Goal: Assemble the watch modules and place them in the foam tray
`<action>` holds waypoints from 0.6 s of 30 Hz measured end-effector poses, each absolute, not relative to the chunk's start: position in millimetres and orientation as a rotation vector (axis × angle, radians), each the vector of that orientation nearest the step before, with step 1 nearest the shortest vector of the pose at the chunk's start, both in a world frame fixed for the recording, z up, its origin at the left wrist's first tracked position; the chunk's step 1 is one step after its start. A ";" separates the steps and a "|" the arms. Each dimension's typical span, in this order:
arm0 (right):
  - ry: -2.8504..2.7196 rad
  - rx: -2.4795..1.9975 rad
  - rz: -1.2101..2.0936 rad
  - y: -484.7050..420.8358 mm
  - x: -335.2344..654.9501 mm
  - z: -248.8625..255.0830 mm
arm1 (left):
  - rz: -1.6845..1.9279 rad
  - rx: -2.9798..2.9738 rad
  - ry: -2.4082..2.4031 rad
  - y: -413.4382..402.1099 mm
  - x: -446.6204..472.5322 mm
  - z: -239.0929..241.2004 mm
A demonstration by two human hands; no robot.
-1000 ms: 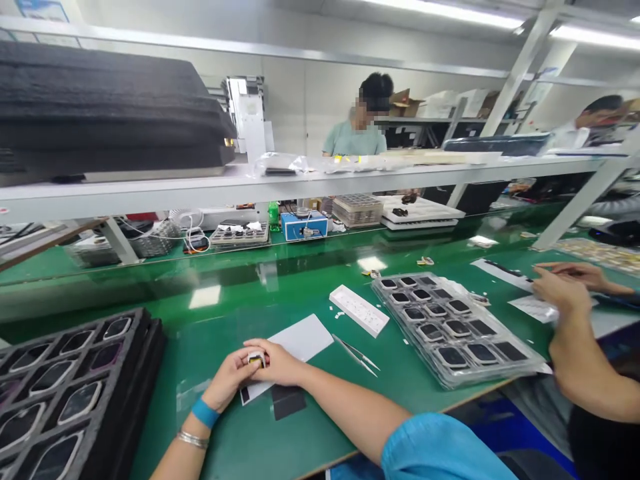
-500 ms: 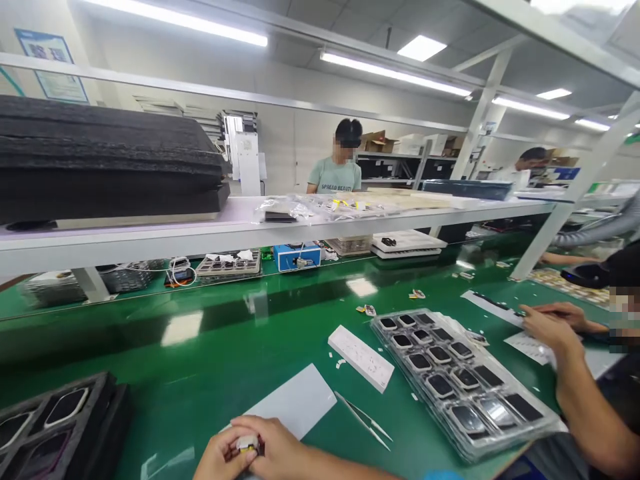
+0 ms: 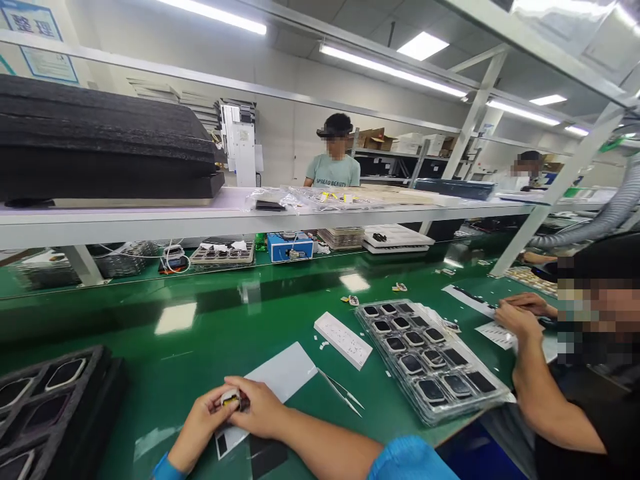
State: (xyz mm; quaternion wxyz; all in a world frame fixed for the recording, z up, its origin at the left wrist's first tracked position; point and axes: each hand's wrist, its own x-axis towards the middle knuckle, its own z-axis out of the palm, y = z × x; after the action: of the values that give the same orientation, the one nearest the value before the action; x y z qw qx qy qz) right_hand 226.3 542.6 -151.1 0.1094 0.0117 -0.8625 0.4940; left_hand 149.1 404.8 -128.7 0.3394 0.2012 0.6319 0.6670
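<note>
My left hand (image 3: 200,417) and my right hand (image 3: 263,408) meet low in the view, left of centre. Between their fingers is a small pale smartwatch case (image 3: 231,399) with a yellow patch on it. Both hands grip it, and the fingers partly cover it. Beneath and behind them lies a white sheet (image 3: 285,370) on the green tabletop. A dark flat piece (image 3: 269,458) shows below my right wrist. Metal tweezers (image 3: 342,393) rest to the right of the sheet, beside a white block (image 3: 343,340) with small bits on top.
A clear plastic tray (image 3: 411,395) of dark watch screens stands to the right. Black foam trays (image 3: 95,407) hold more screens at left. A co-worker's hands (image 3: 523,313) work at far right. A shelf (image 3: 300,223) crosses above the table; another person is behind it.
The view has shifted slightly, so the table things sit higher and further left. My hands still hold the watch case, and more of my blue sleeves shows. The co-worker's head has shifted.
</note>
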 end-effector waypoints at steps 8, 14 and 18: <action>-2.330 -0.048 1.505 547.8 222.9 -138.4 | 2.210 0.178 1.454 374.6 166.4 -72.2; -2.342 -0.094 1.516 550.0 225.0 -142.0 | 2.012 0.892 2.679 332.7 208.3 -29.4; -2.355 -0.072 1.436 553.5 221.0 -151.9 | 1.681 1.073 3.175 306.5 216.5 -23.1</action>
State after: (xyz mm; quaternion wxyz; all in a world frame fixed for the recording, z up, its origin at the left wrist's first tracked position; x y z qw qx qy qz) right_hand 221.0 553.5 -151.9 0.1902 -0.0257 -0.8379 0.5109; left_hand 216.5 306.5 -23.1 -0.2994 0.2729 0.8080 0.4278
